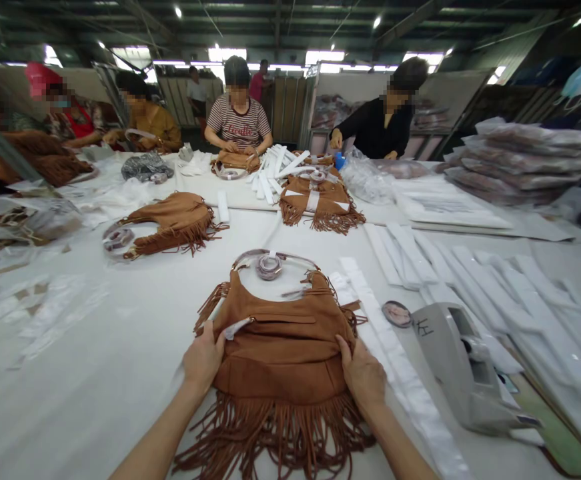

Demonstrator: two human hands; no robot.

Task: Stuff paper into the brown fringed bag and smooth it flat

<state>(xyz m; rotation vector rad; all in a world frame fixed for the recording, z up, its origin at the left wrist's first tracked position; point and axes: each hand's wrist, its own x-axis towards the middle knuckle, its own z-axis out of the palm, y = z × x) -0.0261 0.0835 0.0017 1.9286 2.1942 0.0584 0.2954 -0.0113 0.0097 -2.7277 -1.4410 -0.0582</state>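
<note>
A brown fringed handbag [280, 340] lies flat on the white table before me, its fringe spread toward my body. My left hand [204, 357] grips its left edge, thumb on top near a wrapped zipper pull [237, 328]. On the opposite edge, my right hand [363, 375] holds the bag with the thumb on top and the fingers hidden beneath. A strap [270, 265], coiled and wrapped in clear film, rests inside the curve of the handle. White padding shows under the fringe at the upper left.
To the right stand a grey tape dispenser [465, 367], a small round dish [397, 313] and many white wrapped strips [500, 287]. Other fringed bags [175, 223] lie farther off. Several co-workers [239, 120] work across the table. Stacked bagged goods [525, 163] rise at the back right.
</note>
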